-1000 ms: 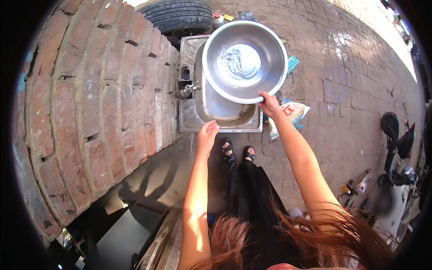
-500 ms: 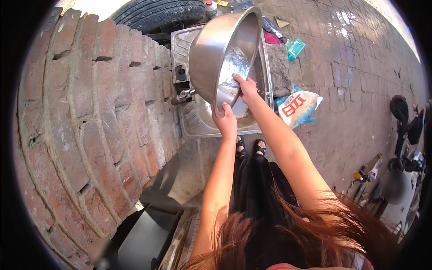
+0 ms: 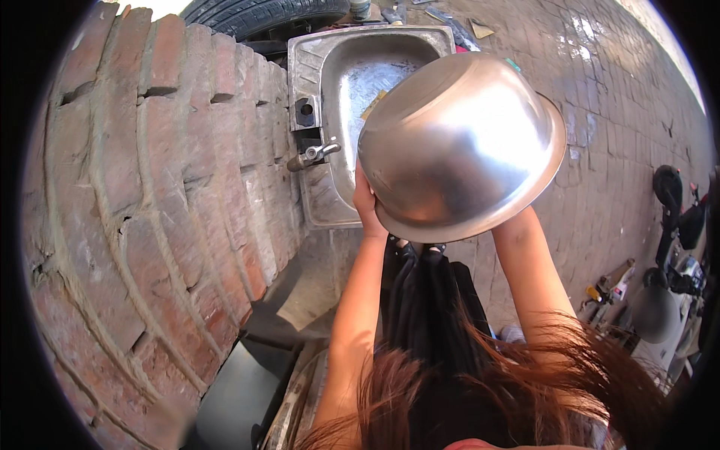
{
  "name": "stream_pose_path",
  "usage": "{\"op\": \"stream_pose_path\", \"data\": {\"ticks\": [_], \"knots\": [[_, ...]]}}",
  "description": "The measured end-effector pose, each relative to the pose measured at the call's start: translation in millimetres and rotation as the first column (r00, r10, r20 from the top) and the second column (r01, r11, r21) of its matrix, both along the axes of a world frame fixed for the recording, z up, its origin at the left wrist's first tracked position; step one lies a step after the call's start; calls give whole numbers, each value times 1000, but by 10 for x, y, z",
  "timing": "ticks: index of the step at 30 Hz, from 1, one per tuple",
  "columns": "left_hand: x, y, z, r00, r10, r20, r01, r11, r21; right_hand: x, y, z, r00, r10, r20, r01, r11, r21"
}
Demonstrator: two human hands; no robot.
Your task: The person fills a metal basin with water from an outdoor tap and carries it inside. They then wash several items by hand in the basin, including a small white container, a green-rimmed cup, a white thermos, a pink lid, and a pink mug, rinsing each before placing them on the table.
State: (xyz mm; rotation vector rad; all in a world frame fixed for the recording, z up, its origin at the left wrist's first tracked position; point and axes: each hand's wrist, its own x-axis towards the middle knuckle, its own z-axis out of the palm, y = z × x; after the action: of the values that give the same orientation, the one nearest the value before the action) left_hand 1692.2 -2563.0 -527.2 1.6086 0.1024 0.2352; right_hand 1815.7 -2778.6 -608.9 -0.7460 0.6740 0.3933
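Your left hand (image 3: 364,201) clasps the tilted basin (image 3: 457,142) — your right hand's hidden grip cannot be told — the sink (image 3: 349,90) at left.

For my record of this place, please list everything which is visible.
Basin: 1, silver, centre
Wall: 1, reddish, left
Sink: 1, silver, by the wall
Tap: 1, silver, sink's left
Scrap: 1, yellow, in the sink
Tyre: 1, black, top
Paving: 1, brownish, right
Panel: 1, grey, lower left
Clutter: uncounted, mixed, top and far right
Trousers: 1, black, bottom
Hair: 1, brown, bottom
Feet: 2, dark footwear, below basin
Arms: 2, bare, bottom
Left hand: 1, bare, holding the basin
Right hand: 1, hidden, behind the basin
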Motion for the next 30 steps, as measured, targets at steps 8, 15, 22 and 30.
{"op": "stream_pose_path", "data": {"ticks": [8, 15, 22, 30], "knots": [[841, 234, 852, 997, -39, -72, 81, 576, 814, -116, -537, 473, 976, 115, 185, -96, 989, -110], [1053, 675, 692, 923, 197, -329, 229, 406, 885, -496, 65, 464, 996, 90, 5, -65, 753, -655], [1200, 689, 636, 889, 345, -301, 149, 404, 903, -957, 711, 484, 999, 39, 31, -5, 705, -709], [515, 136, 403, 920, 388, 52, -364, 798, 480, -1256, 787, 881, 996, 68, 63, 17, 538, -843]]}}
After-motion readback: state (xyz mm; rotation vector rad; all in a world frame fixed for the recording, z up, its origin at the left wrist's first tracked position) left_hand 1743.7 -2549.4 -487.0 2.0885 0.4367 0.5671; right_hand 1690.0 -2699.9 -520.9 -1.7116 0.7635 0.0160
